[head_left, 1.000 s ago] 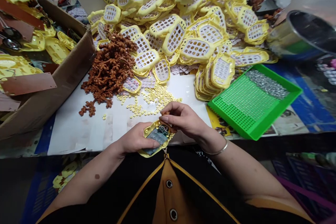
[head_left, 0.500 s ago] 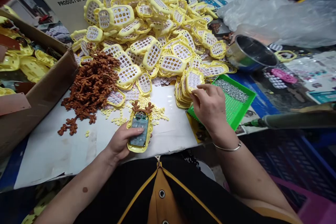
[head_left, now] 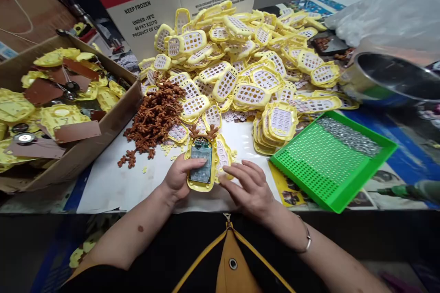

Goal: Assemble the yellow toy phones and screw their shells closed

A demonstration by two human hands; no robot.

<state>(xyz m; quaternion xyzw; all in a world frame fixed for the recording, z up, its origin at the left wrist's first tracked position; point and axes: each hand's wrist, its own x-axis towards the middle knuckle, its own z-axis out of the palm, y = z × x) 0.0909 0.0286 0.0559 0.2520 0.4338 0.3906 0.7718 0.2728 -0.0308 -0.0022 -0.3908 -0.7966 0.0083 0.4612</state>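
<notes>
My left hand (head_left: 180,175) grips a yellow toy phone half (head_left: 201,187) with a green circuit board inside and brown antlers (head_left: 203,132) at its top. Its thumb presses on the dark panel. Close beside that half, my right hand (head_left: 250,187) holds a yellow cover with a white keypad (head_left: 222,158) by its right edge, tilted on its side. Whether the two parts touch I cannot tell. A stack of similar keypad covers (head_left: 282,121) stands beyond my right hand, next to a green tray (head_left: 338,192) with small metal screws (head_left: 350,137).
Behind lies a big heap of yellow covers (head_left: 250,94). Brown antler pieces (head_left: 154,121) are piled to its left. A cardboard box (head_left: 113,123) of yellow shells with wired speakers stands at left. At right are a metal bowl (head_left: 388,75) and a screwdriver (head_left: 405,191).
My right hand has taken a keypad cover from the stack and brought it left beside the phone half. The view has swung left, showing more of the box. My left hand keeps its hold.
</notes>
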